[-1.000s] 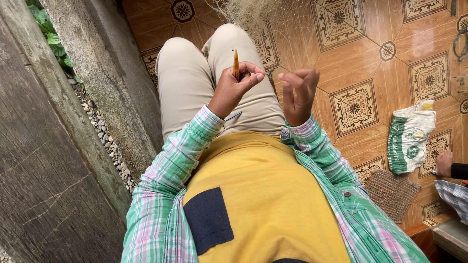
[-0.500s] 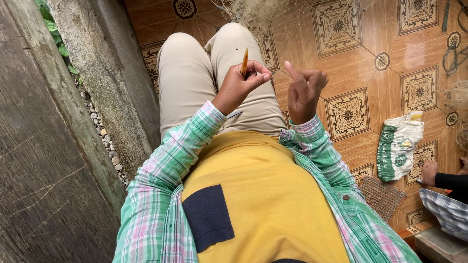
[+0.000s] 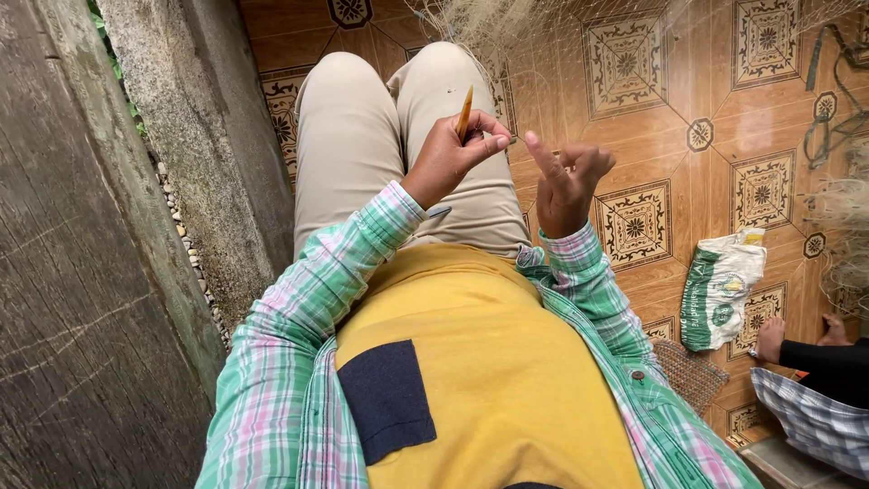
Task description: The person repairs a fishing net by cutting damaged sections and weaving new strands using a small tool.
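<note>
At frame centre, the left hand fingers pinch an orange needle; the right hand fingers, half-curled, should keep the thread taut.

Beyond the left hand and right hand, fishing net hangs close; a concrete wall blocks their left, open tiled floor lies right.

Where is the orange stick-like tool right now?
In the head view, the orange tool stands upright, pinched in the left hand above the knees, just left of the raised right hand.
</note>
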